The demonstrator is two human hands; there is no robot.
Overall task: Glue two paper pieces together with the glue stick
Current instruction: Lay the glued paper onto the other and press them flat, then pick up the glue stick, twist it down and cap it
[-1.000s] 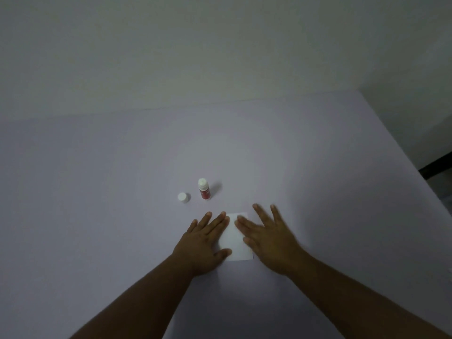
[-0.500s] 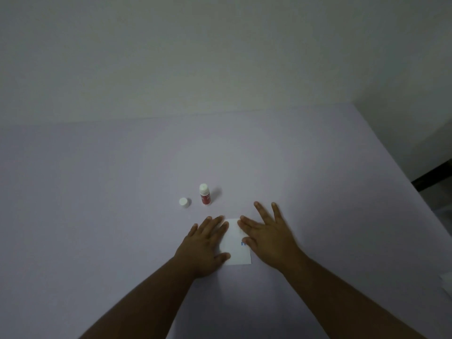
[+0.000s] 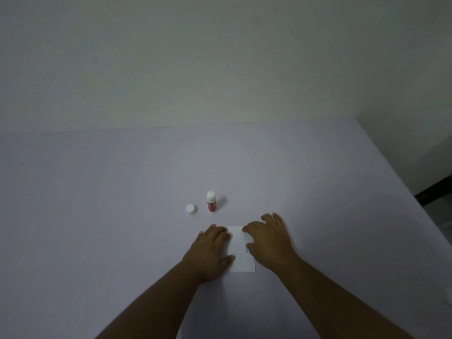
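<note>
While the paper [image 3: 241, 250] is pressed flat on the surface [image 3: 97, 216] by the left hand [image 3: 210, 253] and right hand [image 3: 269, 243], fingers spread and holding nothing, gluing is judged nearly done; the uncapped glue stick [image 3: 211, 201] and cap [image 3: 191, 209] are left aside.

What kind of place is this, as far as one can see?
Probably a plain indoor room with a craft setup: a large pale table stands against a bare wall, and on it are only an uncapped glue stick, its cap and white paper.
</note>
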